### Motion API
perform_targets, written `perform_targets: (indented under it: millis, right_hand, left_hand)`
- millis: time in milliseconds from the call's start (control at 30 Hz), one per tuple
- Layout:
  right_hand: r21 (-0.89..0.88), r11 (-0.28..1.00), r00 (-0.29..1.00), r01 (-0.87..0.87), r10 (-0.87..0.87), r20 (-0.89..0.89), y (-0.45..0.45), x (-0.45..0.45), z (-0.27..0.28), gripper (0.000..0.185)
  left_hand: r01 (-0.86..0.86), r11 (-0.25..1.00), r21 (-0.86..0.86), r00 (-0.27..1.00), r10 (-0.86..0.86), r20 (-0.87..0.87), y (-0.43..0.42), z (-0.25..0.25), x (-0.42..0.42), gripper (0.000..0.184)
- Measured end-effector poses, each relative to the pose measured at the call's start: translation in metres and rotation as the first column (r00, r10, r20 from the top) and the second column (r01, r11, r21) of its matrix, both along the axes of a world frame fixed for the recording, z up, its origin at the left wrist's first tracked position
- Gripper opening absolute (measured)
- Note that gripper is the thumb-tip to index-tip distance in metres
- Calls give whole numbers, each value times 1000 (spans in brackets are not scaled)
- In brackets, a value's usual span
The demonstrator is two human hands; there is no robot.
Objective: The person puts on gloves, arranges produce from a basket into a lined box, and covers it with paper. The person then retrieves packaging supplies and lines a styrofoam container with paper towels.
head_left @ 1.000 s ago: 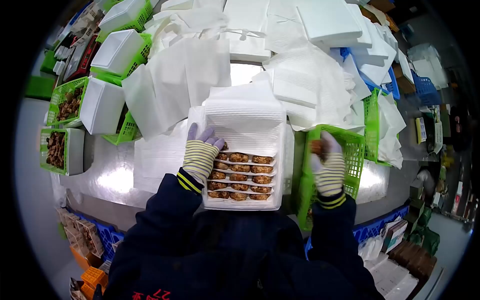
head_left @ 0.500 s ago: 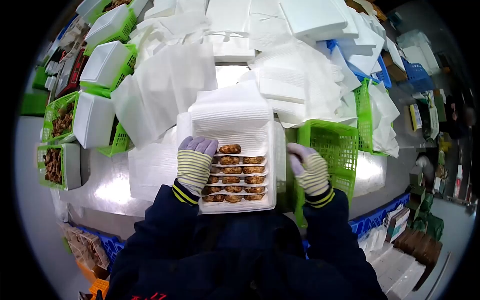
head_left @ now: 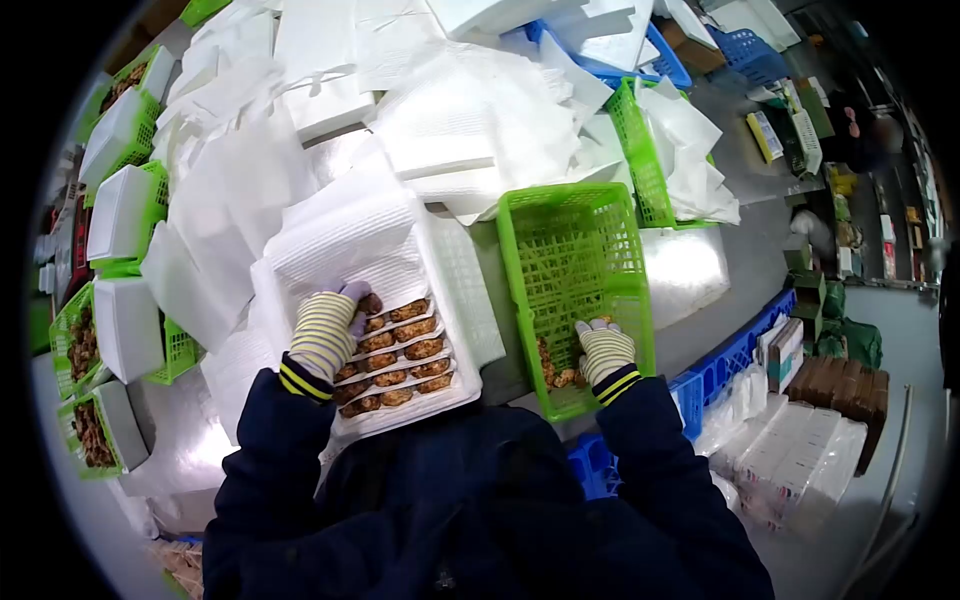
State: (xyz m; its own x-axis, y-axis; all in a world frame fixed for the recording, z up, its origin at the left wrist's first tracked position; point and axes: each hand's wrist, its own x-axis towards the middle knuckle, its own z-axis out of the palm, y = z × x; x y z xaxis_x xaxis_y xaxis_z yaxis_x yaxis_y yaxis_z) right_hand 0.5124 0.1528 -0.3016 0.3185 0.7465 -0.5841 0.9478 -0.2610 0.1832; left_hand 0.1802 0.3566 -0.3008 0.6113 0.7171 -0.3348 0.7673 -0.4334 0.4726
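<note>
A white foam box (head_left: pixel 465 385) lined with ribbed white paper (head_left: pixel 345 235) stands tilted in view before me. Brown, knobbly oblong pieces (head_left: pixel 424 348) lie in it in several rows, with paper folds between the rows. My left hand (head_left: pixel 328 322), in a striped glove, is over the box's left side, thumb and fingers closed about one brown piece (head_left: pixel 371 303) at the far row. My right hand (head_left: pixel 606 348), gloved alike, reaches into a green plastic basket (head_left: pixel 518 290). Brown pieces (head_left: pixel 562 377) lie at the basket's near end, beside that hand; its fingertips are not clear.
White paper sheets (head_left: pixel 230 190) and foam lids (head_left: pixel 440 150) cover the table's far side. Green baskets and white boxes (head_left: pixel 125 325) line the left. Another green basket (head_left: pixel 645 160) with paper stands beyond. Blue crates (head_left: pixel 740 350) run along the right edge.
The view has turned right. My right hand has gone from beside the basket down into it. My left hand has moved from the box's left rim to the far row's brown piece.
</note>
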Motion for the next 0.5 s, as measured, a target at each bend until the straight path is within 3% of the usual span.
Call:
perform_targets:
  millis: [33, 67, 100, 133, 167, 233, 333, 367, 433, 467, 500]
  right_hand:
    - [106, 993, 997, -48, 41, 65, -7, -2, -12, 33]
    - [61, 997, 995, -47, 41, 91, -8, -1, -23, 30]
    - [16, 999, 992, -48, 45, 120, -8, 1, -31, 27]
    - [80, 992, 986, -97, 85, 142, -9, -1, -29, 22]
    - [62, 996, 993, -57, 51, 104, -8, -1, -27, 29]
    - [101, 994, 997, -51, 45, 57, -4, -1, -10, 38]
    - [253, 948, 961, 194, -132, -244, 23, 5, 17, 54]
    - [472, 840, 897, 269, -40, -440, 27, 4, 18, 54]
    - [570, 698, 652, 433, 194, -733, 56, -10, 24, 48]
    - [374, 768, 493, 521, 87, -866, 72, -25, 39, 45]
    - [156, 809, 315, 567, -38, -948, 88, -44, 50, 43]
  left_hand:
    - [-2, 999, 54, 1000, 1, 19, -1, -8, -1, 38]
    - [-59, 997, -57, 987, 67, 143, -1, -13, -4, 40]
    - [-53, 998, -29, 985, 57, 161, -1, -10, -5, 41]
    - [-46, 999, -1, 983, 46, 177, -2, -4, -5, 42]
    - [-33, 992, 123, 987, 14, 159, -4, 3, -5, 42]
    - [-17, 990, 140, 986, -7, 169, -1, -3, -8, 45]
    - [-4, 986, 169, 979, -31, 204, -3, -16, -17, 44]
    - [-16, 984, 178, 969, -28, 244, -4, -19, -20, 42]
    - [-119, 956, 269, 971, 56, 233, -8, -20, -23, 37]
    - [-127, 954, 270, 971, 64, 232, -7, -17, -22, 37]
    - [-91, 970, 225, 991, 66, 119, -6, -12, -18, 32]
